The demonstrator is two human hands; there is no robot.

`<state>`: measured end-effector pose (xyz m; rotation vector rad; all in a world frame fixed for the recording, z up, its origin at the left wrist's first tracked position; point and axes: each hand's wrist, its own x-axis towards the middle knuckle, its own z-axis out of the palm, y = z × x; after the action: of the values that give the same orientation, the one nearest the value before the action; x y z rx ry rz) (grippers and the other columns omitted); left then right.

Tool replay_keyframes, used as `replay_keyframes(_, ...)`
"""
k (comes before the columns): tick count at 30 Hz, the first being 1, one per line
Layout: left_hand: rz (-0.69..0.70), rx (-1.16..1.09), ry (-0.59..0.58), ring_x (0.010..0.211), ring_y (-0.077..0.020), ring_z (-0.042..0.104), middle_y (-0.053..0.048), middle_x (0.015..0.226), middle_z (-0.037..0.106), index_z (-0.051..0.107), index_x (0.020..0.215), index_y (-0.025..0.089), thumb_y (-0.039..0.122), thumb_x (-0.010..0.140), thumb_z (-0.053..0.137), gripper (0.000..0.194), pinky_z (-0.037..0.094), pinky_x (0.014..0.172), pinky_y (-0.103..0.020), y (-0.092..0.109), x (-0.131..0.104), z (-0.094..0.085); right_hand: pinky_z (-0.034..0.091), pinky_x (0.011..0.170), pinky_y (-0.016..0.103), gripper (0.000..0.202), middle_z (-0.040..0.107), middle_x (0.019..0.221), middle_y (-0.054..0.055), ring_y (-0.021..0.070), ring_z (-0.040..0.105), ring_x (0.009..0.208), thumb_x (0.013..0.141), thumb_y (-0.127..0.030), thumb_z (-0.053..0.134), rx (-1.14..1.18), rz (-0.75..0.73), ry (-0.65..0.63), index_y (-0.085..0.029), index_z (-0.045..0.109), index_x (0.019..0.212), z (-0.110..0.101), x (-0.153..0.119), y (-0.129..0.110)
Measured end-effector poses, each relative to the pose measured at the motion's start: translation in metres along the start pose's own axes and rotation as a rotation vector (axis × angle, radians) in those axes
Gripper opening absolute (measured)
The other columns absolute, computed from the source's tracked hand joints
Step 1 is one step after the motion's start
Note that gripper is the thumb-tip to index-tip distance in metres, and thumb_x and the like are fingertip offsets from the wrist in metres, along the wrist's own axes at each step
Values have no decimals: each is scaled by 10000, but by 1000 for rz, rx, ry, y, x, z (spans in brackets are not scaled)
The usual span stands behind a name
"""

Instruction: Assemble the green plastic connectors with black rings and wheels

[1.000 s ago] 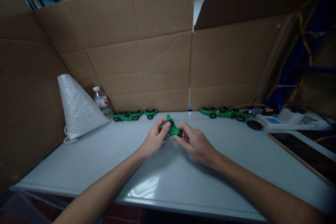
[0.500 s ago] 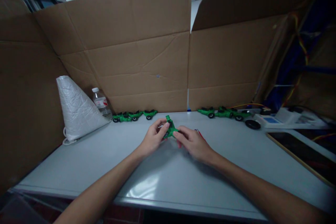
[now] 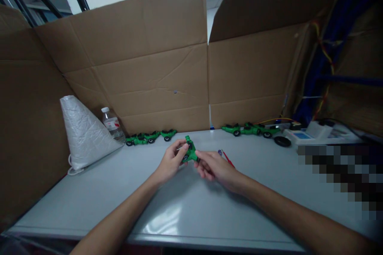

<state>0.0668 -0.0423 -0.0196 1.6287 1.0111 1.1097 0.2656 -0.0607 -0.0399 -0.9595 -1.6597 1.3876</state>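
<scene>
A green toy car [image 3: 190, 152] with black parts is held up above the white table, tilted, in front of my body. My left hand [image 3: 172, 159] is closed around its left side, thumb on top. At the car's right end, my right hand [image 3: 217, 167] pinches with thumb and forefinger, its other fingers curled below. Whether a small part sits between those right fingertips is hidden. Just behind my right hand, a thin red tool [image 3: 228, 159] lies on the table, partly covered by the hand. A small dark bluish round thing [image 3: 220, 152] is beside it.
Several green toy cars line the back edge, in a left group [image 3: 151, 137] and a right group [image 3: 251, 129]. A silvery-white pouch [image 3: 85, 135] and a water bottle [image 3: 112, 123] stand left. At right are a black ring [image 3: 282, 141] and a power strip [image 3: 311, 135]. Cardboard walls [image 3: 155, 75] enclose the table [image 3: 119, 199].
The view has tilted up and turned slightly right. Both hands stay on the toy car. My right hand has shifted a little, so more of the red tool shows behind it.
</scene>
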Motion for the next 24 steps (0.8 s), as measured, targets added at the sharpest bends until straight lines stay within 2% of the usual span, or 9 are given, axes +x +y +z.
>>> replay_keyframes(2,14,4,0,757,-142,594,-53,988,648,651,1236,163,657,935,663,579,484,568,-205,1,0,-1,312,464,243,601,580,635,5,123,425,466,1024,-697,317,204,160,-75,-195,603,856,3,2,-1)
replay_keyframes(3,18,4,6,771,-148,601,-56,1002,652,651,1248,167,654,935,666,580,493,578,-210,0,0,-1,300,451,243,597,583,639,2,119,413,450,1020,-705,322,216,173,-66,-199,598,864,4,2,-1)
replay_keyframes(7,5,-5,6,830,-165,617,-60,1018,664,668,1224,171,640,918,700,560,514,628,-215,-3,0,0,362,542,249,336,625,704,-11,148,524,573,939,-564,641,-190,-163,164,-230,594,935,2,0,1)
replay_keyframes(9,-15,-10,9,818,-163,610,-57,1001,665,668,1219,171,646,913,701,566,502,610,-206,-5,0,1,397,601,251,279,635,750,-10,163,568,667,875,-463,746,-301,-271,217,-235,597,934,0,-1,2)
replay_keyframes(11,-25,-11,13,784,-153,598,-50,973,659,666,1209,169,659,911,697,574,486,586,-197,-4,0,1,388,541,239,304,622,742,-14,144,545,605,878,-491,734,-175,-183,159,-229,583,903,-1,0,2)
replay_keyframes(15,9,-4,0,759,-144,588,-44,935,650,670,1180,154,660,894,718,583,490,606,-207,1,0,2,270,380,200,472,579,653,-28,70,356,406,952,-652,578,311,146,-76,-188,619,877,-2,3,2)
replay_keyframes(18,2,-1,2,750,-147,587,-46,929,655,672,1201,153,670,893,712,603,482,583,-211,3,0,2,244,363,179,549,575,624,-19,48,309,381,991,-666,508,444,256,-146,-153,662,870,-1,4,1)
replay_keyframes(21,-27,-9,22,803,-161,615,-56,980,670,674,1235,166,660,880,734,612,502,605,-214,0,0,0,273,364,192,540,609,651,-11,67,362,385,986,-696,504,387,205,-39,-178,635,905,-1,6,3)
replay_keyframes(24,-65,-48,53,864,-172,636,-63,1050,677,673,1271,189,654,868,754,621,526,642,-221,-2,2,-2,328,419,231,493,611,678,-21,111,436,435,998,-685,483,131,8,230,-212,619,958,-9,11,6)
